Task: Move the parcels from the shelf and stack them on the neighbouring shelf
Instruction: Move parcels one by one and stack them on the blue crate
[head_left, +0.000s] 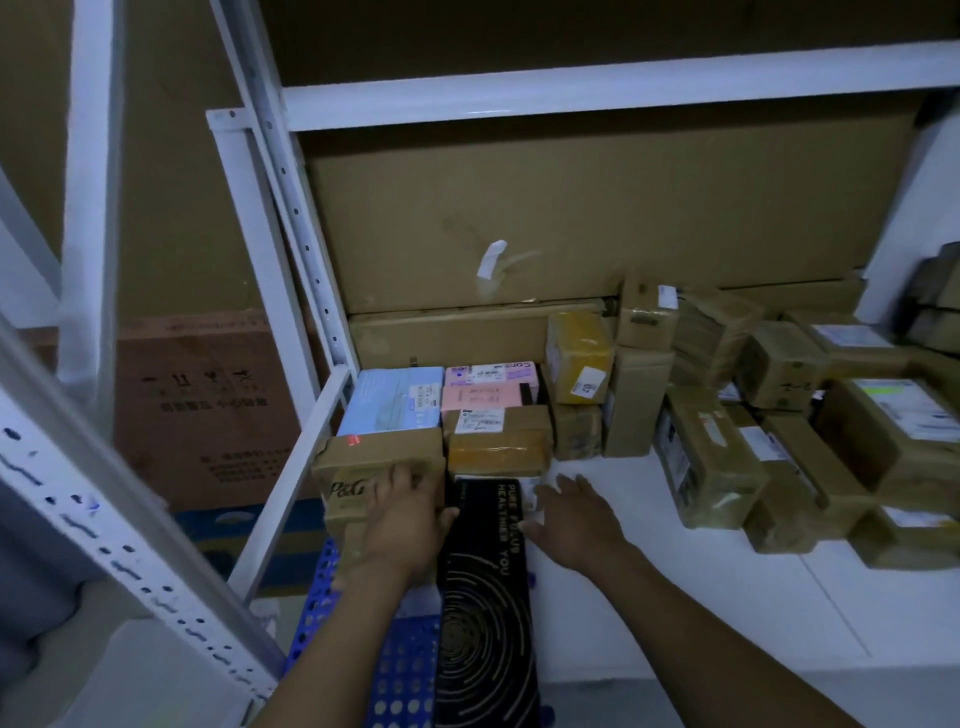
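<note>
Both hands flank a long black box (483, 597) on the white shelf (675, 597): the left hand (402, 519) rests on a P&G carton (358, 457), while the right hand (576, 519) spreads straight fingers (569, 486) near brown parcels (711, 457).

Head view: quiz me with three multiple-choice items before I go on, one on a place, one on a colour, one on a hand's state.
1. Where does the black box with the spiral print lie?
A. On the upper shelf
B. Between the left hand and the right hand
C. Among the brown parcels at far right

2. What colour is the labelled parcel just right of the light blue box?
A. Green
B. Red
C. Pink

3. How is the right hand?
A. Fingers spread, holding nothing
B. Curled round a brown parcel
C. Out of view

1 B: a hand lies at each long side.
2 C: its top is pink.
3 A: its fingers lie straight beside the black box.
</note>
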